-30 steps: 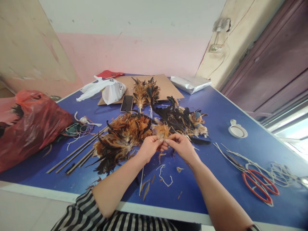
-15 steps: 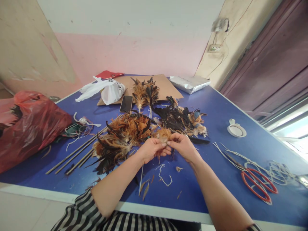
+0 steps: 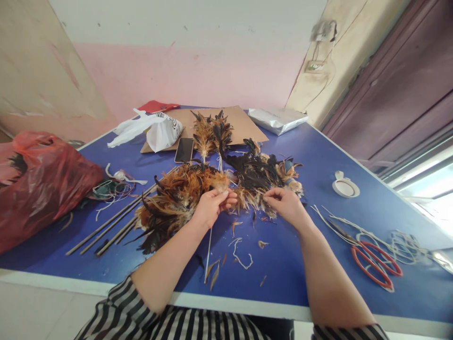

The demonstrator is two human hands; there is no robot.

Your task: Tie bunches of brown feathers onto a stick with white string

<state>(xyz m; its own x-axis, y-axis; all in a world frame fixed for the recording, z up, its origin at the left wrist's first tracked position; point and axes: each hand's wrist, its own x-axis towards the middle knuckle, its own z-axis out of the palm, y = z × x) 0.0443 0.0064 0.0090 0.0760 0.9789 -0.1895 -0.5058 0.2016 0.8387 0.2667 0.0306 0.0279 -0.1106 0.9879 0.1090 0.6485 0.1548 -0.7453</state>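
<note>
My left hand (image 3: 211, 207) and my right hand (image 3: 286, 204) are apart over a blue table (image 3: 300, 264). Between them stretches a strip of tan and brown feathers (image 3: 249, 198); each hand pinches one end of it. A thin stick (image 3: 208, 250) runs from under my left hand toward the table's front edge. Left of my left hand lies a big pile of orange-brown and black feathers (image 3: 173, 203). Beyond the strip lies a heap of black feathers (image 3: 255, 172).
A red plastic bag (image 3: 42, 184) sits far left, with long sticks (image 3: 113, 222) and cord scraps beside it. A phone (image 3: 184, 149), a white bag (image 3: 159, 130), cardboard (image 3: 244, 123) and a silver packet (image 3: 276, 120) lie at the back. Red-handled scissors (image 3: 375, 264), string and a white lid (image 3: 345, 188) are on the right.
My hands were together, pinching a small feather bunch. They have moved apart, the right one going right, and the feathers now spread out in a strip between them.
</note>
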